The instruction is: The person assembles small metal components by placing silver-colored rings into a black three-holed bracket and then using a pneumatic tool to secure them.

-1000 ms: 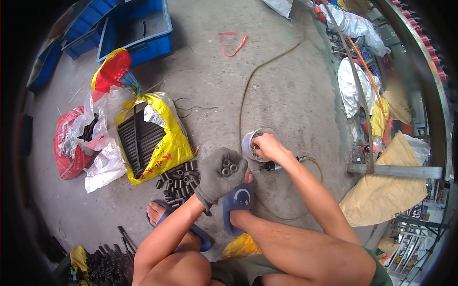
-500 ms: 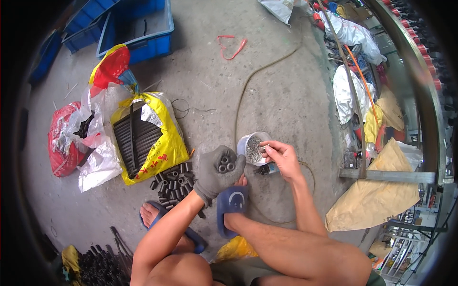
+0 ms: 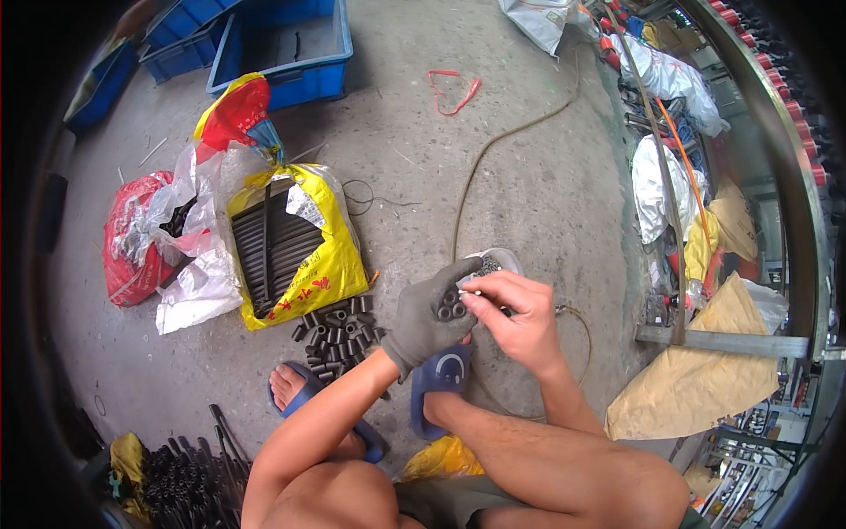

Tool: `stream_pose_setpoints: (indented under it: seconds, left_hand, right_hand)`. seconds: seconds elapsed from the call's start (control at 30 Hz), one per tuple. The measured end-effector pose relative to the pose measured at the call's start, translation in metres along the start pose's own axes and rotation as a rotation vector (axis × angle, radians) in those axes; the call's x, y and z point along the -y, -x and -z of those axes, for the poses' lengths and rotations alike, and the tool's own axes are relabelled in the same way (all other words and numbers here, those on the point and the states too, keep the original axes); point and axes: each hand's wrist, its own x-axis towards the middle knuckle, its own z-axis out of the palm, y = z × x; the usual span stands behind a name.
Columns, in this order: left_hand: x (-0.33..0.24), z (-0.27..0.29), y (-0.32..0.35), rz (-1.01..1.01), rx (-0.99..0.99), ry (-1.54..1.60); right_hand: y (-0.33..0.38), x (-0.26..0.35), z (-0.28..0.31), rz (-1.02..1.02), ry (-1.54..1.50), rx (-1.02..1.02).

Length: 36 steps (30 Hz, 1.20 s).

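Observation:
My left hand [image 3: 421, 319], in a grey glove, is closed around several short black tubes [image 3: 452, 309] with their open ends facing up. My bare right hand [image 3: 524, 319] pinches a small silvery metal piece [image 3: 474, 293], too small to make out its exact kind, at the tubes' ends. Whether it has entered a tube cannot be seen. Partly hidden behind both hands, a white tub [image 3: 509, 257] holds many small metal pieces. To the left of my gloved hand, a pile of short black tubes [image 3: 339, 338] lies on the floor beside my blue slippers [image 3: 441, 375].
A yellow bag [image 3: 345, 280] of long black rods lies left, beside a red bag [image 3: 132, 242]. Blue crates [image 3: 330, 79] stand at the far left. A hose [image 3: 480, 159] runs along the floor. Sacks and brown paper [image 3: 696, 379] line the right, by a metal frame.
My right hand has come left from the tub to the tubes in my left hand, bringing the small metal piece. The whole view has shifted slightly.

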Motion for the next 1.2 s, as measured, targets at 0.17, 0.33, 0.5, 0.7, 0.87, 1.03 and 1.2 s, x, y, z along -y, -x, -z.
stream_pose_setpoints:
  seconds: [0.17, 0.33, 0.5, 0.7, 0.87, 1.03, 1.2]
  left_hand:
    - [0.013, 0.003, -0.001, -0.016, 0.052, 0.006]
    - [0.013, 0.006, 0.000, -0.014, 0.090, -0.043]
    - [0.011, 0.007, 0.000, 0.018, 0.092, -0.023]
    - [0.028, 0.004, 0.000, 0.025, 0.116, -0.008]
    - [0.015, 0.008, 0.000, 0.076, 0.102, 0.039]
    - [0.005, 0.011, -0.001, 0.045, 0.099, -0.001]
    - [0.004, 0.010, -0.003, -0.014, 0.053, 0.007]
  right_hand:
    - [-0.005, -0.002, -0.011, 0.098, 0.085, -0.010]
    - [-0.003, -0.003, -0.013, 0.032, 0.005, 0.039]
    - [-0.002, -0.012, -0.014, 0.004, -0.099, -0.017]
    - [0.003, -0.005, -0.021, 0.041, -0.027, -0.030]
    - [0.006, -0.003, -0.012, 0.144, 0.141, 0.018]
    - [0.011, 0.008, -0.003, -0.016, 0.014, -0.021]
    - [0.009, 0.011, 0.005, -0.067, 0.015, -0.026]
